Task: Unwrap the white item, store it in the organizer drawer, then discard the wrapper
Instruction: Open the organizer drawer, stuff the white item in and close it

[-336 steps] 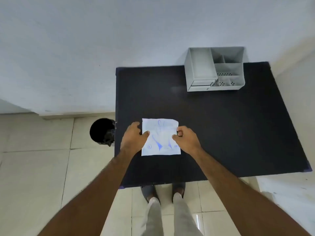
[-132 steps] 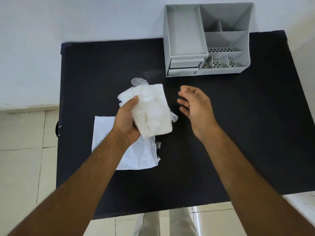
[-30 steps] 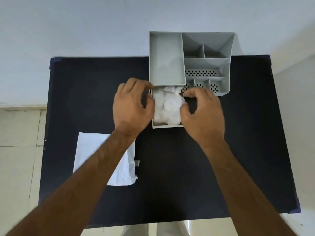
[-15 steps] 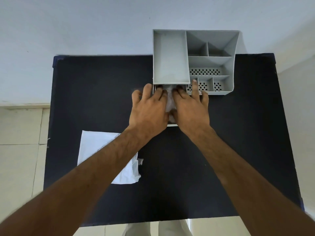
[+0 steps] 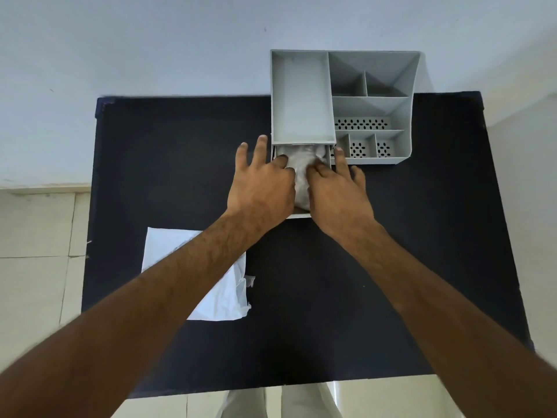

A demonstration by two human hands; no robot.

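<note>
1. Wall [image 5: 180, 40]: plain, pale blue-white, a few small marks.
2. Table [image 5: 391, 236]: black matte top, pushed against the wall.
3. Floor [image 5: 33, 267]: pale tiles, thin grout lines, left of the table.
4. Light: soft, even.

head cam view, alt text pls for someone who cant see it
Both hands, left hand and right hand, press a white item into the open drawer of a grey organizer on a black table. An empty white wrapper lies at left.
</note>
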